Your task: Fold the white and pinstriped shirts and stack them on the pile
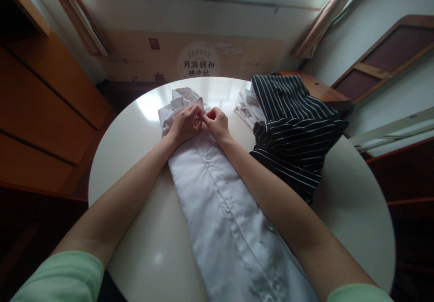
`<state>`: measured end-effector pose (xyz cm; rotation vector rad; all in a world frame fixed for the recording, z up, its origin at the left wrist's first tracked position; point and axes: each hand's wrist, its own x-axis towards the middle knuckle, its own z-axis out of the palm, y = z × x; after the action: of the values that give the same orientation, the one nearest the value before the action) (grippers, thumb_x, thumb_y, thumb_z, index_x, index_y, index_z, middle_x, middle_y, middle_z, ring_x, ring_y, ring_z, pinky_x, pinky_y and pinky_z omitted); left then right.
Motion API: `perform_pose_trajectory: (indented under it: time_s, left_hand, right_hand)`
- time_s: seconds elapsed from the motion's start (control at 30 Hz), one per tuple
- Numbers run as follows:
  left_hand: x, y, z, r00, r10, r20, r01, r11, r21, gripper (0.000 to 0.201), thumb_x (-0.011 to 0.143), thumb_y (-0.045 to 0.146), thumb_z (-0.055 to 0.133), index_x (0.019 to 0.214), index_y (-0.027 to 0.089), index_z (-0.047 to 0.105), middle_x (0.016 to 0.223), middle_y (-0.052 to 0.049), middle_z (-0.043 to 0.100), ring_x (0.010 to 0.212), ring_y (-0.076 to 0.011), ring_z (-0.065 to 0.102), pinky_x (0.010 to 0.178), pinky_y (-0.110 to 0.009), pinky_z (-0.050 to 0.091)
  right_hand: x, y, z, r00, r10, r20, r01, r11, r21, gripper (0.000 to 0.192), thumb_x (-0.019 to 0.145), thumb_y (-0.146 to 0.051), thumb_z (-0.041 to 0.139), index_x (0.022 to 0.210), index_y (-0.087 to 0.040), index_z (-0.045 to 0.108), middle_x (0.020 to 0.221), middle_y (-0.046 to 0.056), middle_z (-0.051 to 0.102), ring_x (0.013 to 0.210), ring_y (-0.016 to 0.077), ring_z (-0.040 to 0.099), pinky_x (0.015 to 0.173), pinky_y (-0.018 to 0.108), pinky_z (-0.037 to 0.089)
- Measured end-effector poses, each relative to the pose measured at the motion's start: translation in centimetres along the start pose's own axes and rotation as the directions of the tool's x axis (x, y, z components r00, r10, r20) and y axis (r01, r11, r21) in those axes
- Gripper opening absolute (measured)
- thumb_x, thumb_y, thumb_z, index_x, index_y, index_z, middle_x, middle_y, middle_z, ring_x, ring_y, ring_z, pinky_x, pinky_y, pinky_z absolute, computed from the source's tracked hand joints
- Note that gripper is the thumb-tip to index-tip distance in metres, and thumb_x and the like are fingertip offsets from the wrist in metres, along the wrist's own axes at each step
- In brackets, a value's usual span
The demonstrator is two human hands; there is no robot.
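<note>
A white button-up shirt (203,175) lies lengthwise on the table, its button placket running up the middle towards the far end. At that far end the fabric is bunched and crumpled. My left hand (187,123) is closed in a pinch on the shirt near the top of the placket. Close against it, my right hand (217,122) pinches the same spot, fingertips almost touching. Whether a button is between the fingers is hidden. Several buttons show along the placket below my hands.
The white round table (135,166) has a curved edge. On its right, black-and-white striped clothing (294,143) lies heaped, with crumpled white fabric (250,105) beside it. Beyond stand a wooden surface (318,88) and a printed cardboard panel (135,53) under the window.
</note>
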<state>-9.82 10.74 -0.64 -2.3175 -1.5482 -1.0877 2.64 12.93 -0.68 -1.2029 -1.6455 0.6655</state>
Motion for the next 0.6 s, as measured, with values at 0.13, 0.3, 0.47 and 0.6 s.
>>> perform_pose_trajectory:
  time_s: [0.13, 0.3, 0.47, 0.6]
  left_hand:
    - [0.0, -0.05, 0.05, 1.0, 0.006, -0.003, -0.006, 1.0, -0.001, 0.012, 0.067, 0.011, 0.049, 0.077, 0.018, 0.049, 0.079, -0.003, 0.056, 0.071, -0.0153, 0.052, 0.063, -0.026, 0.039]
    - [0.01, -0.09, 0.08, 1.0, 0.002, 0.006, -0.002, 1.0, 0.005, 0.013, 0.068, 0.011, 0.048, 0.078, 0.018, 0.049, 0.079, -0.003, 0.056, 0.072, -0.0155, 0.052, 0.063, -0.026, 0.039]
    - [0.02, -0.04, 0.05, 1.0, -0.005, 0.006, 0.005, 1.0, 0.004, 0.013, 0.067, 0.011, 0.049, 0.078, 0.018, 0.05, 0.08, -0.003, 0.057, 0.072, -0.0158, 0.052, 0.064, -0.027, 0.039]
    - [0.01, 0.02, 0.04, 1.0, -0.011, 0.006, 0.011, 1.0, -0.002, 0.012, 0.067, 0.011, 0.049, 0.078, 0.018, 0.05, 0.08, -0.003, 0.057, 0.073, -0.0159, 0.052, 0.064, -0.027, 0.04]
  right_hand:
    - [0.04, 0.04, 0.03, 1.0, 0.007, 0.005, -0.007, 1.0, -0.001, 0.02, 0.065, -0.027, 0.058, 0.058, -0.019, 0.042, 0.055, -0.006, 0.046, 0.055, 0.0094, 0.044, 0.058, 0.023, 0.035]
    - [0.07, 0.18, 0.12, 1.0, 0.011, 0.009, -0.011, 1.0, 0.01, 0.019, 0.066, -0.026, 0.058, 0.058, -0.019, 0.042, 0.056, -0.006, 0.047, 0.055, 0.0095, 0.045, 0.058, 0.023, 0.036]
    - [0.04, 0.22, 0.14, 1.0, 0.008, 0.018, -0.009, 1.0, 0.019, 0.018, 0.066, -0.026, 0.057, 0.059, -0.019, 0.043, 0.056, -0.006, 0.048, 0.056, 0.0099, 0.047, 0.058, 0.024, 0.037]
    - [0.05, 0.22, 0.14, 1.0, 0.002, 0.015, -0.002, 1.0, 0.007, 0.018, 0.066, -0.027, 0.058, 0.058, -0.02, 0.043, 0.056, -0.006, 0.048, 0.056, 0.0102, 0.047, 0.059, 0.024, 0.037]
